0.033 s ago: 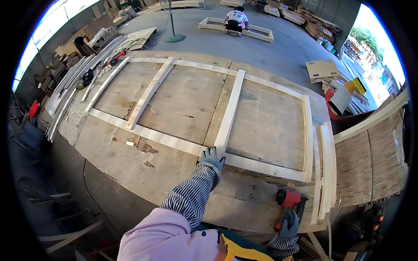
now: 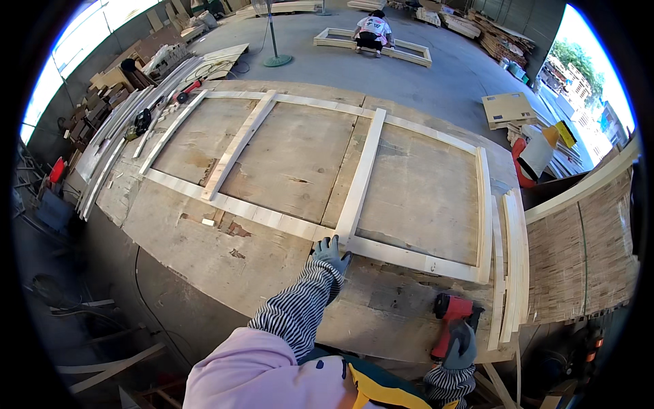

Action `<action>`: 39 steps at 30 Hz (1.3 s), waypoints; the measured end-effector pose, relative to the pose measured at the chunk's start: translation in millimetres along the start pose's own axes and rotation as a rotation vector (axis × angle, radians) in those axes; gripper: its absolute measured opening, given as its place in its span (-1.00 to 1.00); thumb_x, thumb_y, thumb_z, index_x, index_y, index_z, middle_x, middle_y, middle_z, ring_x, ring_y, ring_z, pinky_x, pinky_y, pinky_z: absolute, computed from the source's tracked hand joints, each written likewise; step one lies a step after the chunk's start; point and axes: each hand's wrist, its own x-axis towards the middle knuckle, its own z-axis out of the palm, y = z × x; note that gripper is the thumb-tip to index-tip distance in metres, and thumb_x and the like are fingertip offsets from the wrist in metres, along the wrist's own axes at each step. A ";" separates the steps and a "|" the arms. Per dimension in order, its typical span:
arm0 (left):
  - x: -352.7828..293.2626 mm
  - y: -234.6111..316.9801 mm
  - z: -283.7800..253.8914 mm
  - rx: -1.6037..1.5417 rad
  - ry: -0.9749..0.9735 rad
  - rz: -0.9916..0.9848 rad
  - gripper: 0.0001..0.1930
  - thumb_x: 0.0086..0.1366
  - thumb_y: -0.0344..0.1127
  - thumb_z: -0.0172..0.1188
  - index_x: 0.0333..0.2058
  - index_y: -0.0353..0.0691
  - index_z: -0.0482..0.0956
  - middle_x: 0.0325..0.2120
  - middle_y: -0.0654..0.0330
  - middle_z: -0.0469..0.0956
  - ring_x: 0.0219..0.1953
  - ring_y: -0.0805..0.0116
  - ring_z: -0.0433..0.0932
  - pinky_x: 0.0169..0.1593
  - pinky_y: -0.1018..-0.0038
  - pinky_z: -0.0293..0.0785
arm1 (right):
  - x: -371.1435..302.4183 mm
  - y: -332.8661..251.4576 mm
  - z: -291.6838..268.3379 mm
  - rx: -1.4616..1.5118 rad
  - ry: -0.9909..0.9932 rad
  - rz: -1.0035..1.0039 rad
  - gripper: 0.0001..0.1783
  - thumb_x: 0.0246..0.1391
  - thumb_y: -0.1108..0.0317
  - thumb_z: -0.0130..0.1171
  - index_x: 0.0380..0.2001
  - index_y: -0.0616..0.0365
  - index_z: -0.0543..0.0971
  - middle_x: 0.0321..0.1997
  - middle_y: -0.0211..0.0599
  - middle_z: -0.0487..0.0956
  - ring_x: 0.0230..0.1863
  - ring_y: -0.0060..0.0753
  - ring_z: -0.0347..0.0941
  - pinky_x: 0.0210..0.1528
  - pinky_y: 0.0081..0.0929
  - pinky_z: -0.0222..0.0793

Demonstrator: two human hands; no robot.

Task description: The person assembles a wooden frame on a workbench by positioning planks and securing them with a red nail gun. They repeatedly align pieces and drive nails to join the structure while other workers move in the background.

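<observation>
A wooden frame (image 2: pixel 272 217) of pale slats lies flat on the plywood worktop, with two crosspieces between its long rails. My left hand (image 2: pixel 330 253), in a grey glove, rests against the near rail where the right crosspiece (image 2: pixel 361 174) meets it. Its fingers are stretched out and apart on the wood. At the near right of the worktop, my gloved right hand (image 2: pixel 462 344) is closed round the handle of a red and black nail gun (image 2: pixel 452 308). The handle is partly hidden by the hand.
Loose slats (image 2: pixel 509 266) lie along the worktop's right end. A small wood offcut (image 2: pixel 208 222) sits in front of the frame. Long strips (image 2: pixel 112 160) and a black tool (image 2: pixel 142 121) are at the left. Beyond, a person (image 2: pixel 372 33) crouches at another frame (image 2: pixel 412 54).
The view has shifted slightly, so the scene sits a little further right. My right hand has moved slightly on the nail gun. My left hand stays at the same joint.
</observation>
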 end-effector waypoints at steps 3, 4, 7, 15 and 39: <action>-89.9 -32.6 17.4 0.027 -0.022 0.183 -0.33 0.13 0.03 0.21 0.16 -0.14 0.28 0.06 0.00 0.34 0.13 -0.05 0.26 0.19 0.13 0.21 | 60.3 -97.1 -45.7 0.403 0.156 -0.241 -0.76 0.16 0.31 0.08 -0.34 0.33 0.46 -0.42 -0.04 0.52 -0.46 -0.20 0.45 -0.44 -0.37 0.43; -119.5 -46.9 19.4 0.041 -0.067 0.249 -0.36 0.14 0.01 0.21 0.14 -0.14 0.30 0.03 0.00 0.37 0.12 -0.04 0.28 0.18 0.14 0.22 | 75.1 -122.3 -69.1 0.509 0.127 -0.346 -0.77 0.17 0.29 0.07 -0.40 0.29 0.45 -0.49 -0.09 0.49 -0.51 -0.26 0.40 -0.49 -0.39 0.40; -215.7 -111.2 11.7 0.102 -0.222 0.174 -0.38 0.13 0.03 0.21 0.12 -0.10 0.34 0.05 -0.01 0.37 0.10 -0.06 0.31 0.17 0.15 0.26 | 110.7 -165.3 -110.3 0.759 -0.085 -0.609 -0.74 0.18 0.26 0.05 -0.46 0.24 0.43 -0.56 -0.17 0.44 -0.55 -0.32 0.35 -0.53 -0.43 0.35; -294.4 -155.4 9.0 0.163 -0.537 -0.372 -0.34 0.13 0.14 0.15 0.12 -0.14 0.37 0.13 -0.01 0.36 0.17 0.02 0.32 0.22 0.21 0.26 | 90.0 -167.1 -214.2 0.652 -0.288 -0.742 -0.70 0.22 0.21 -0.04 -0.48 0.20 0.42 -0.55 -0.25 0.40 -0.51 -0.35 0.30 -0.49 -0.46 0.30; -142.0 -197.6 62.6 0.062 -0.757 -0.168 -0.30 0.09 0.18 0.17 0.07 -0.25 0.44 -0.02 -0.06 0.50 0.03 0.09 0.49 0.10 0.34 0.39 | -124.3 34.2 -171.6 0.318 0.718 0.804 -0.79 0.23 0.37 0.01 -0.46 0.25 0.47 -0.61 -0.31 0.47 -0.62 -0.58 0.33 -0.56 -0.60 0.26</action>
